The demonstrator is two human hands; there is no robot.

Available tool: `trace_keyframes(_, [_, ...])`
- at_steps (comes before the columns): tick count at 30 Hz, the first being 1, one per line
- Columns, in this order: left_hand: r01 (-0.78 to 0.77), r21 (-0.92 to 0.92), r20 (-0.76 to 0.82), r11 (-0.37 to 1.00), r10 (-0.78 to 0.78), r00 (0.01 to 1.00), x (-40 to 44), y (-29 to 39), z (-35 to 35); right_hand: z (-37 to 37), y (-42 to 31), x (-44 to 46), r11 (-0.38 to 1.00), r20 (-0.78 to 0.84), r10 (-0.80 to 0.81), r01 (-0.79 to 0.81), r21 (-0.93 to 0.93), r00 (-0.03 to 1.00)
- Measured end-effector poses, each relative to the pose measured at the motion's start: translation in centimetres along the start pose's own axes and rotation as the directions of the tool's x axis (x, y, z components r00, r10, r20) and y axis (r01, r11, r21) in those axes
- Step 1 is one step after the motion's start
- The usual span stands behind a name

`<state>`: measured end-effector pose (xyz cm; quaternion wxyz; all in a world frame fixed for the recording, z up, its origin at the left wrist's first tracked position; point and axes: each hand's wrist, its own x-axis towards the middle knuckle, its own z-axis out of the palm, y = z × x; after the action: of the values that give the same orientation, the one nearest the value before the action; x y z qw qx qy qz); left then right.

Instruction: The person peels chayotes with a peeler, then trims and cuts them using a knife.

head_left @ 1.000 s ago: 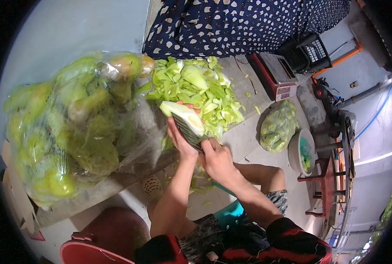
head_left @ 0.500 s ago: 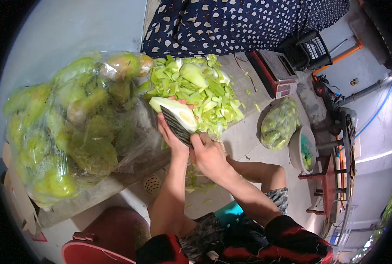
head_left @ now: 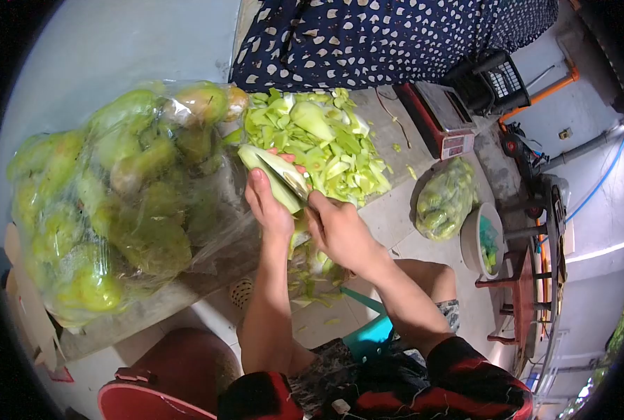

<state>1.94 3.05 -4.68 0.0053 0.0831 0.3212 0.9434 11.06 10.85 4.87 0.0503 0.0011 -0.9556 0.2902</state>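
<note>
My left hand [head_left: 270, 210] is closed around a peeled pale green mango [head_left: 275, 187], with its fingertips showing along the far side. In my right hand [head_left: 343, 234] is the handle of a knife, mostly hidden by the fingers. The wide knife blade [head_left: 285, 173] lies against the mango's upper face, slanting up and to the left. Just beyond both hands spreads a heap of green peels and slices [head_left: 340, 150], with a larger pale mango piece [head_left: 312, 120] on top.
A big clear plastic bag of green mangoes [head_left: 116, 189] fills the left. Rightward are a red scale [head_left: 441, 119], a black basket [head_left: 497, 80], a bag of green pieces [head_left: 446, 199] and a white tub [head_left: 472, 241]. A red bucket [head_left: 165, 378] stands below.
The blade has swung from the mango's near side to its upper face, and the mango has turned in my left hand. My right hand has shifted slightly right.
</note>
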Motion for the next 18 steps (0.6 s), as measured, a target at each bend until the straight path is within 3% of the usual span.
trace_keyframes(5, [-0.023, 0.005, -0.067, 1.000, 0.023, 0.998, 0.4, 1.1, 0.6, -0.4, -0.8, 1.6, 0.998, 0.036, -0.045, 0.044, 0.036, 0.998])
trace_keyframes(7, [-0.105, 0.132, -0.016, 0.986, 0.108, 0.994, 0.2, 1.2, 0.5, 0.4, -0.9, 1.7, 0.998, -0.011, -0.051, 0.052, 0.043, 0.999])
trace_keyframes(11, [-0.115, 0.219, 0.023, 0.969, 0.113, 0.993, 0.2, 2.0, 0.1, -0.7, -0.7, 2.4, 0.996, 0.012, -0.065, 0.064, 0.070, 0.998])
trace_keyframes(13, [-0.115, 0.261, 0.057, 0.959, 0.103, 0.993, 0.1, 2.1, 0.1, -1.7, -0.1, 2.9, 0.988, 0.039, -0.152, 0.151, 0.038, 0.988])
trace_keyframes(15, [-0.141, 0.297, 0.083, 0.944, 0.121, 0.989, 0.4, 1.9, -0.3, -2.9, 0.3, 3.3, 0.990, 0.055, -0.140, 0.140, 0.010, 0.989])
trace_keyframes(17, [-0.172, 0.332, 0.108, 0.928, 0.144, 0.984, 0.8, 1.3, -1.0, -3.9, 0.8, 4.0, 0.993, 0.192, -0.046, 0.025, 0.112, 0.980])
trace_keyframes(18, [-0.197, 0.368, 0.129, 0.908, 0.160, 0.979, 1.0, 1.1, -1.2, -3.9, 1.2, 4.2, 0.990, 0.170, -0.091, 0.070, 0.125, 0.981])
